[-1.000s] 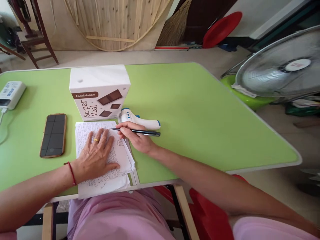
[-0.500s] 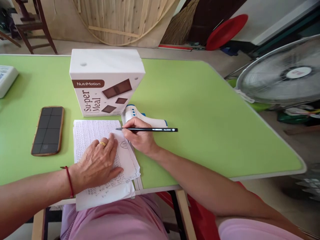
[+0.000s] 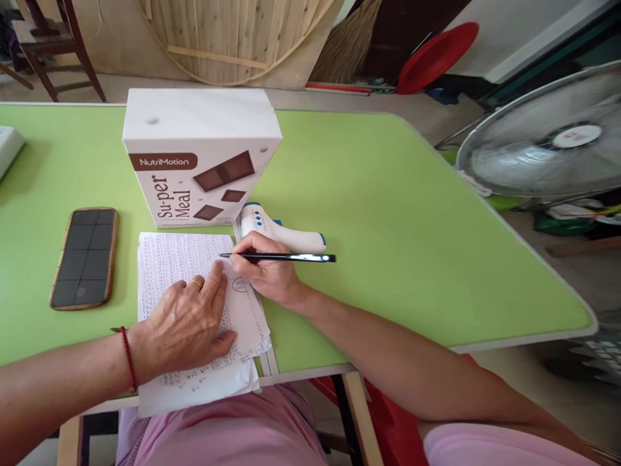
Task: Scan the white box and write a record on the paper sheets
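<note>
My right hand [image 3: 266, 268] is closed around a black pen [image 3: 305, 257], whose tip points left over the upper part of a handwritten sheet of paper [image 3: 169, 249]. Whether the tip touches the page I cannot tell. Flat on the same sheet lies my left hand [image 3: 189, 317], fingers stretched out, a ring on one and a red cord at the wrist. More paper [image 3: 204, 391] sticks out underneath, over the table's front edge. Just beyond my right hand rests a white and blue infrared thermometer [image 3: 286, 234], partly hidden by that hand.
A white NutriMotion box [image 3: 204, 155] stands upright behind the papers. Left of them lies a phone [image 3: 85, 259] on the green table [image 3: 388, 226]. A white object [image 3: 8, 145] is cut off at the left edge. A fan [image 3: 543, 139] stands beyond the table's right side.
The pen and my right hand have shifted slightly left and down, and the pen lies a bit flatter in view. My left hand stays on the paper. The whole view has shifted slightly.
</note>
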Demonstrator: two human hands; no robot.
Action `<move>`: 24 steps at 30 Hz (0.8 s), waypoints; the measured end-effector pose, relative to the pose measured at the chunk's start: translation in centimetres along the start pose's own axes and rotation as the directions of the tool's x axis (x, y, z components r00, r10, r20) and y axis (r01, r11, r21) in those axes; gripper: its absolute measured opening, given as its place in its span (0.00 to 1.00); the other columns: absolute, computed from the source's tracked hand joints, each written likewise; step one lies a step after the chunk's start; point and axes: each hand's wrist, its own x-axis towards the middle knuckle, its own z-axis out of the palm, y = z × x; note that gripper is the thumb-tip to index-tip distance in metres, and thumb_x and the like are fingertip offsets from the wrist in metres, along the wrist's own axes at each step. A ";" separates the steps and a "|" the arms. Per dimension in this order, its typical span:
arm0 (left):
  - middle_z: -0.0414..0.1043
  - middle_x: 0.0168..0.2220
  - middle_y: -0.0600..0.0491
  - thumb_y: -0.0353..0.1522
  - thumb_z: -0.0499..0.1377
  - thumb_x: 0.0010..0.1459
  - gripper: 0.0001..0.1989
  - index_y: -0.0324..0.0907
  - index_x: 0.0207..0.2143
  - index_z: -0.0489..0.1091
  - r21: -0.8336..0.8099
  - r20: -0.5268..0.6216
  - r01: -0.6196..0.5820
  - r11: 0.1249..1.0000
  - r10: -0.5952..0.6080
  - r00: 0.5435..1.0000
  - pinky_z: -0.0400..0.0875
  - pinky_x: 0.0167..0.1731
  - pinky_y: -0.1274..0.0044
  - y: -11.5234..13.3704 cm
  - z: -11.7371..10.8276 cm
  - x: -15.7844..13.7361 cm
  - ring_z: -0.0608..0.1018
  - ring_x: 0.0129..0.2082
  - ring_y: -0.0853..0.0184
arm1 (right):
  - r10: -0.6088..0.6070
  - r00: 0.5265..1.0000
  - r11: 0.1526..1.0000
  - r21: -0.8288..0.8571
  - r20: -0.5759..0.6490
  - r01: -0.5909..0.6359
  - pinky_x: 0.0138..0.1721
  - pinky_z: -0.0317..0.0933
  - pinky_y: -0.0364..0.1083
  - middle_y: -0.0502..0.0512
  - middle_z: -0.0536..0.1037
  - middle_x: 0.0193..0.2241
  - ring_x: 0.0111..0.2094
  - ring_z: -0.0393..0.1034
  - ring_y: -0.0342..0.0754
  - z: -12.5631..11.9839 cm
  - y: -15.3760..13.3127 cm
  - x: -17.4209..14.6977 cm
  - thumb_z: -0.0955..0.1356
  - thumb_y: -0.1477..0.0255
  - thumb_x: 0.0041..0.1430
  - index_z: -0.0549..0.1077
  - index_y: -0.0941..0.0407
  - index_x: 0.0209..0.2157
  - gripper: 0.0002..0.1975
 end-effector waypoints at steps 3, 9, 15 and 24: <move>0.62 0.59 0.28 0.46 0.54 0.59 0.35 0.21 0.55 0.65 0.012 -0.008 -0.005 1.000 0.005 1.000 0.73 0.25 0.67 0.0 -0.1 0.0 0.76 0.32 0.56 | -0.004 1.000 1.000 -0.011 0.008 0.004 0.21 0.56 0.39 0.45 0.69 0.19 0.20 0.60 0.38 0.1 0.0 0.0 0.65 0.75 0.53 0.66 0.55 0.25 0.04; 0.62 0.59 0.30 0.45 0.54 0.60 0.35 0.22 0.57 0.63 0.034 0.022 0.011 0.999 -0.011 1.000 0.74 0.27 0.68 0.0 -0.4 0.0 0.77 0.33 0.58 | -0.037 0.999 0.999 -0.020 -0.005 0.037 0.22 0.56 0.39 0.45 0.69 0.19 0.20 0.60 0.38 0.2 0.1 0.0 0.65 0.76 0.52 0.66 0.55 0.24 0.05; 0.62 0.59 0.31 0.46 0.54 0.60 0.35 0.23 0.57 0.64 0.050 0.030 0.002 0.999 -0.003 1.000 0.74 0.26 0.70 0.0 -0.5 0.0 0.77 0.33 0.59 | -0.029 0.999 0.999 -0.012 0.024 0.029 0.22 0.55 0.40 0.45 0.68 0.18 0.20 0.60 0.39 0.0 0.0 0.0 0.65 0.75 0.54 0.65 0.55 0.24 0.06; 0.62 0.59 0.31 0.46 0.54 0.60 0.35 0.23 0.57 0.64 0.054 0.020 0.008 0.999 -0.009 1.000 0.74 0.26 0.70 0.0 -0.5 0.1 0.77 0.34 0.59 | -0.038 0.999 0.999 0.000 0.012 0.038 0.21 0.55 0.39 0.45 0.69 0.18 0.19 0.60 0.38 0.1 0.0 0.0 0.64 0.76 0.52 0.65 0.55 0.23 0.06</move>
